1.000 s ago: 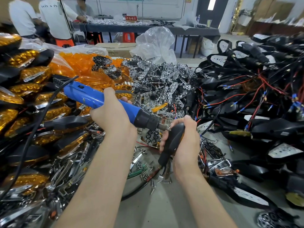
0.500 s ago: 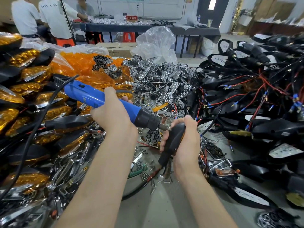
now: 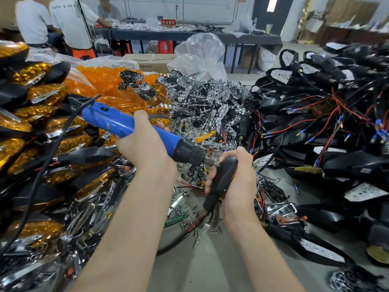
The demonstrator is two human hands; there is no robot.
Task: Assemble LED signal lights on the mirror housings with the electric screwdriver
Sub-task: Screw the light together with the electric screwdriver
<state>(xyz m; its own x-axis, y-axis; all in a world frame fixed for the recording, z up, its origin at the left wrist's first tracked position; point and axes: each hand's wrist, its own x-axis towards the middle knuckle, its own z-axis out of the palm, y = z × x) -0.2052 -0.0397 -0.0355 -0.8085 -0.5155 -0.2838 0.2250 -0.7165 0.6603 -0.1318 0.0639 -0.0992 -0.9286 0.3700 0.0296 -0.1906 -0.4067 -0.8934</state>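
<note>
My left hand [image 3: 145, 148] grips the blue electric screwdriver [image 3: 130, 127] around its middle, with the black chuck pointing right and slightly down. Its bit touches the upper end of a black mirror housing [image 3: 221, 182], which my right hand [image 3: 240, 178] holds upright over the table, fingers curled around it. An orange edge shows on the housing under my fingers. A black cable runs from the screwdriver's rear down to the left.
Finished amber-lens housings [image 3: 31, 127] are heaped on the left. Orange lenses [image 3: 105, 81] and chrome reflectors [image 3: 206, 98] pile up behind. Black housings with red wires [image 3: 315, 127] fill the right. Loose screws [image 3: 193, 226] lie below my hands. People stand at a far table [image 3: 189, 35].
</note>
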